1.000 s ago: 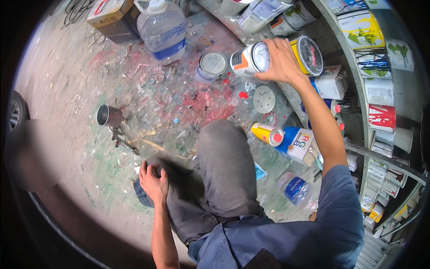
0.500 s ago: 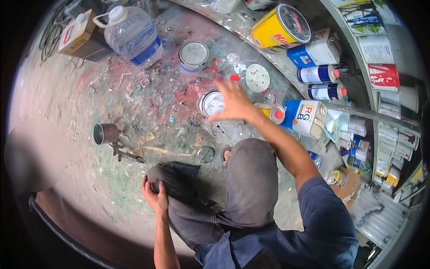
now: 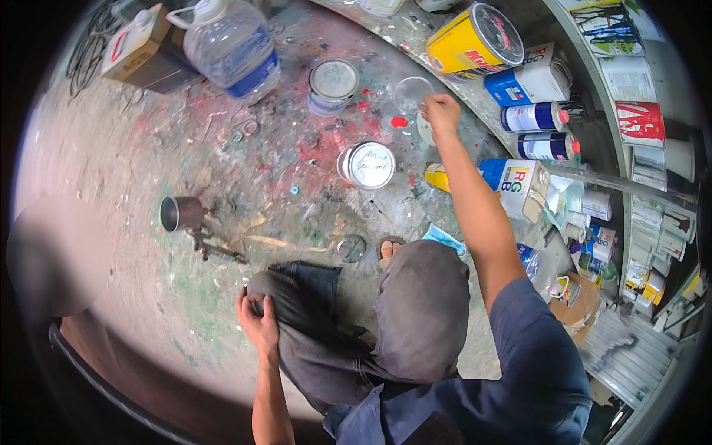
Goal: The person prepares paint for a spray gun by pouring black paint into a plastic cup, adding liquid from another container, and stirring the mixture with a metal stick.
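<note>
My left hand [image 3: 258, 315] rests on my left knee with fingers loosely apart and bent over the grey trousers. My right hand [image 3: 439, 111] is extended toward the upper right, fingers closed over the edge of a pale round disc [image 3: 424, 130], beside a clear round plastic piece [image 3: 410, 93]; what it grips is partly hidden. Below and left of it a silver-lidded can with handwriting [image 3: 371, 165] stands upright on the paint-stained floor. Another lidded can [image 3: 333, 87] stands farther back. A spray gun with a metal cup [image 3: 182, 213] is at the left.
A large water jug [image 3: 230, 55] and square tin [image 3: 148, 52] stand at the top left. A ledge holds a yellow tub [image 3: 475, 41] and bottles [image 3: 534, 116]. Shelves of cans [image 3: 641, 122] line the right. A blue mask [image 3: 445, 237] lies near my right knee.
The white can that my right hand held on the ledge came down onto the floor and was let go. My right hand then moved up and right to the pale disc.
</note>
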A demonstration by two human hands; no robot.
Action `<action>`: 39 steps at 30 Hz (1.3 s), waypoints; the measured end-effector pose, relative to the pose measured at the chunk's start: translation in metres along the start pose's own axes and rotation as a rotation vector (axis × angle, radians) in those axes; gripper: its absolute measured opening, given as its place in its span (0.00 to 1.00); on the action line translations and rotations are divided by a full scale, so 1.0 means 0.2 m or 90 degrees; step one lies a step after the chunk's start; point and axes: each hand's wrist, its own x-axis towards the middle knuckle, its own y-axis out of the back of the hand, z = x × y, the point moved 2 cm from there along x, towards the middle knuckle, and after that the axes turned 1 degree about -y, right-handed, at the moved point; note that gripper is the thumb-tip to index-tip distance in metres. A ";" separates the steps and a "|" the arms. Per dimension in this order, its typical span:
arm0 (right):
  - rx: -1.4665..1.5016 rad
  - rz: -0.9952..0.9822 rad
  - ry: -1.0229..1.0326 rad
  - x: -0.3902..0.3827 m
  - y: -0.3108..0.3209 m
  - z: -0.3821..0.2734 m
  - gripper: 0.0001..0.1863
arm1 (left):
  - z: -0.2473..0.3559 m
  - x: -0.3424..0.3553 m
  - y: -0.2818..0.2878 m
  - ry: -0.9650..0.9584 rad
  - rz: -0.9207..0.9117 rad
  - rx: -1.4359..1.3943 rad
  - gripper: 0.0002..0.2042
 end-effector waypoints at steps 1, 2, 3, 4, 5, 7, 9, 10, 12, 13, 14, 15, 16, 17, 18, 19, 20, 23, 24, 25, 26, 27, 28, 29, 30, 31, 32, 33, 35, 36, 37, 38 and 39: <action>0.001 -0.012 0.001 -0.06 0.02 -0.02 0.07 | -0.01 -0.01 0.00 -0.003 0.002 0.001 0.08; 0.007 -0.035 0.076 -0.17 0.01 -0.10 0.06 | -0.03 -0.01 0.01 -0.021 0.013 0.013 0.09; 0.014 -0.061 0.143 -0.30 0.00 -0.16 0.05 | -0.04 -0.02 0.01 -0.033 0.021 0.030 0.09; 0.021 -0.082 0.133 -0.41 -0.02 -0.23 0.05 | -0.04 -0.01 0.00 -0.065 0.035 0.060 0.09; 0.016 -0.139 0.160 -0.55 -0.02 -0.31 0.06 | 0.00 -0.01 0.01 -0.098 0.039 0.098 0.09; 0.026 -0.200 0.202 -0.76 -0.04 -0.36 0.07 | 0.11 0.04 0.00 -0.193 0.069 0.121 0.09; -0.116 -0.379 0.202 -0.97 -0.13 -0.34 0.08 | 0.21 0.11 -0.06 -0.171 0.011 -0.091 0.09; -0.155 -0.402 0.224 -1.05 -0.18 -0.32 0.09 | 0.29 0.15 -0.12 -0.113 -0.052 -0.192 0.10; -0.240 -0.456 0.230 -1.21 -0.24 -0.20 0.11 | 0.39 0.16 -0.27 -0.043 -0.123 -0.291 0.11; -0.272 -0.481 0.230 -1.26 -0.26 -0.19 0.12 | 0.46 0.19 -0.33 0.035 -0.140 -0.415 0.11; -0.265 -0.474 0.235 -1.28 -0.24 -0.13 0.12 | 0.50 0.19 -0.37 0.113 -0.161 -0.538 0.11; -0.253 -0.496 0.230 -1.30 -0.27 -0.04 0.13 | 0.42 0.22 -0.42 0.122 -0.157 -0.550 0.09; -0.253 -0.509 0.216 -1.32 -0.25 0.02 0.13 | 0.39 0.21 -0.47 0.131 -0.149 -0.539 0.08; -0.256 -0.499 0.210 -1.33 -0.23 0.06 0.13 | 0.36 0.20 -0.51 0.140 -0.141 -0.527 0.07; -0.162 -0.555 0.074 -1.34 -0.19 0.11 0.15 | 0.36 0.19 -0.55 0.145 -0.157 -0.530 0.07; -0.063 -0.603 -0.063 -1.34 -0.16 0.14 0.16 | 0.34 0.19 -0.57 0.171 -0.154 -0.542 0.07; -0.045 -0.607 -0.134 -1.31 -0.13 0.16 0.21 | 0.31 0.21 -0.58 0.197 -0.150 -0.554 0.06; 0.197 -0.604 -0.329 -1.28 0.00 0.14 0.24 | 0.26 0.29 -0.53 0.187 -0.108 -0.567 0.07; 0.245 -0.645 -0.367 -1.28 0.03 0.16 0.26 | 0.25 0.31 -0.50 0.196 -0.092 -0.571 0.07; 0.237 -0.647 -0.375 -1.28 0.05 0.18 0.26 | 0.22 0.33 -0.48 0.205 -0.089 -0.573 0.07; 0.237 -0.663 -0.395 -1.30 0.05 0.20 0.26 | 0.19 0.35 -0.44 0.226 -0.075 -0.607 0.06; 0.236 -0.686 -0.421 -1.33 0.04 0.22 0.26 | 0.14 0.36 -0.39 0.250 -0.052 -0.637 0.06; 0.231 -0.696 -0.437 -1.35 0.04 0.26 0.26 | 0.13 0.38 -0.34 0.258 -0.037 -0.645 0.07; 0.179 -0.705 -0.434 -1.37 0.03 0.30 0.26 | 0.12 0.38 -0.31 0.272 -0.021 -0.642 0.07; 0.134 -0.708 -0.437 -1.39 0.04 0.38 0.26 | 0.17 0.37 -0.26 0.260 0.001 -0.655 0.07; 0.138 -0.717 -0.451 -1.42 0.03 0.42 0.26 | 0.20 0.36 -0.19 0.239 0.023 -0.667 0.07; -0.048 -0.752 -0.377 -1.45 0.04 0.47 0.26 | 0.17 0.35 -0.14 0.218 0.024 -0.608 0.06; -0.231 -0.777 -0.284 -1.46 0.03 0.51 0.25 | 0.12 0.32 -0.09 0.219 0.033 -0.600 0.06; -0.319 -0.856 -0.149 -1.47 0.06 0.60 0.23 | 0.01 0.25 0.01 0.104 0.077 -0.429 0.06; -0.322 -0.904 -0.113 -1.48 0.09 0.62 0.22 | -0.08 0.20 0.03 0.059 0.081 -0.368 0.07; -0.324 -0.947 -0.078 -1.52 0.11 0.55 0.21 | -0.14 0.13 0.04 0.061 0.081 -0.365 0.07; -0.233 -0.876 -0.333 -1.52 0.21 0.46 0.22 | -0.19 0.06 0.04 0.066 0.058 -0.325 0.08; -0.043 -0.812 -0.356 -1.56 0.34 0.40 0.22 | -0.20 0.03 0.04 0.064 0.036 -0.288 0.09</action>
